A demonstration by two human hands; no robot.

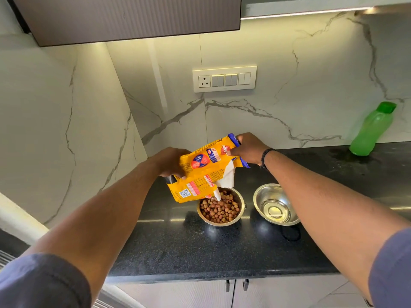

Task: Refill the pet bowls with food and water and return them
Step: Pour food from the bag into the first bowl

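From the head view, I hold the yellow food bag (201, 168) in the air over the black surface (178, 245), with both hands on it. My left hand (170, 162) has its grip closed around the bag's lower left end, and my right hand (249, 150) pinches the blue-edged upper right end, fingers curled tight on the packet. The bag's long axis runs on a slant from lower left to upper right, and its torn white mouth (226, 180) points down toward the food bowl (219, 208). That steel bowl sits on the surface just under the bag, nearly full of brown kibble (219, 210); the bag's lower flap hangs over the bowl's far left rim, and I cannot tell whether it touches. Just to the right, near but apart from it, stands a second steel bowl (275, 204), whose inside shows only shiny metal; I cannot tell whether there is water in it. Well off to the right, against the marble wall (289, 85), a green bottle (372, 130) with a green cap stands on the surface, looking tilted in this wide view.
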